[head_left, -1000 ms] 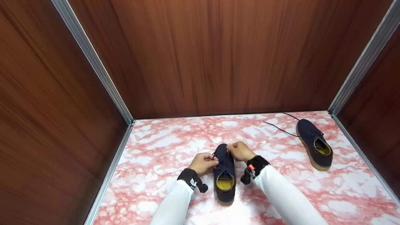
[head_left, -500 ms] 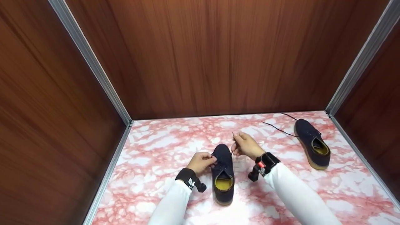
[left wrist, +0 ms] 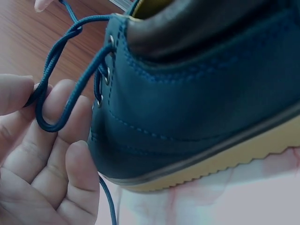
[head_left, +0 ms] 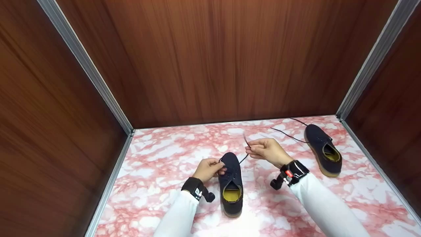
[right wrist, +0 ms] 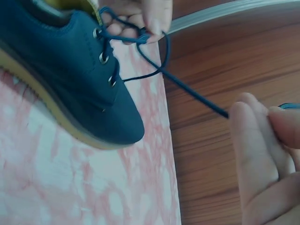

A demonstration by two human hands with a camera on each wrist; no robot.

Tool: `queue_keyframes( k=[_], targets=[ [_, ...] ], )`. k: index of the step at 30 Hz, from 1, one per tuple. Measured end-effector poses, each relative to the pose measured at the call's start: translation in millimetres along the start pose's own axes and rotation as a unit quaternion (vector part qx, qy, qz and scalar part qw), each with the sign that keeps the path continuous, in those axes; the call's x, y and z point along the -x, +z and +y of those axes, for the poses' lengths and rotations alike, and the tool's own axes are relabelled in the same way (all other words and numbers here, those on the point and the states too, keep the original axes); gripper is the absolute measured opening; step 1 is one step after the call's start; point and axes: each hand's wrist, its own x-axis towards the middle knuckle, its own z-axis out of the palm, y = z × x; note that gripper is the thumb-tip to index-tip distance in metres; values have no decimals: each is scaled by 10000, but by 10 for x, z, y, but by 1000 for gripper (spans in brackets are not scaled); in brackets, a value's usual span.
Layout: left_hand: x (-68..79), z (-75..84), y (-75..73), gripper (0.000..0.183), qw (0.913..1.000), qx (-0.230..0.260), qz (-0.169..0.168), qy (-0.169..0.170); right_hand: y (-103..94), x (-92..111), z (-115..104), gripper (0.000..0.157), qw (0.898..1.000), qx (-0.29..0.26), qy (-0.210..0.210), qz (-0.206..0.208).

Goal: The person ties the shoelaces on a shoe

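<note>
A dark navy shoe (head_left: 232, 179) with a tan sole and yellow lining lies on the table between my hands, toe pointing away. Its blue lace (left wrist: 56, 51) runs through metal eyelets and is crossed over itself in front of the tongue. My left hand (head_left: 208, 169) pinches the looped lace between thumb and forefinger, close beside the eyelets. To the right of the toe, my right hand (head_left: 268, 151) pinches the other stretch of lace (right wrist: 197, 96) between thumb and fingers. That stretch is drawn out from the left hand, and its loose end sticks up past the right fingertips.
A matching shoe (head_left: 324, 151) lies at the back right, its two untied lace ends (head_left: 289, 135) trailing to the left. Brown wood-grain walls (head_left: 210, 59) with grey metal corner strips enclose the red-and-white marbled table (head_left: 158, 184) at the back and both sides.
My right hand has moved from the shoe's toe out to the right, drawing the lace with it. My left hand keeps its pinch beside the shoe.
</note>
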Motion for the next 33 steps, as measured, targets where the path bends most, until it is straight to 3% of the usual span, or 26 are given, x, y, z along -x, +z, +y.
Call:
queue_keyframes(
  k=[10, 17, 20, 23, 27, 33],
  targets=[
    [2, -6, -9, 14, 9996, 272, -29, -36, -90, 55, 108, 42, 9981, 158, -285, 526],
    [24, -26, -14, 14, 9997, 241, -48, -43, -214, 96, 143, 18, 9938, 555, -276, 926],
    [17, -33, -9, 12, 9995, 298, -59, -104, -271, 100, 176, 12, 9936, 232, -213, 1082],
    [10, -39, -8, 12, 9996, 226, -16, -139, -299, 97, 208, 10, 9928, -670, -97, 983],
    [18, -33, -4, 13, 9997, 203, -31, -134, -260, 93, 265, 11, 9839, -1615, -38, 761],
    [16, 0, 31, 16, 9985, 539, -25, -85, -131, 91, 312, 19, 9880, -1437, 250, 512]
  ],
)
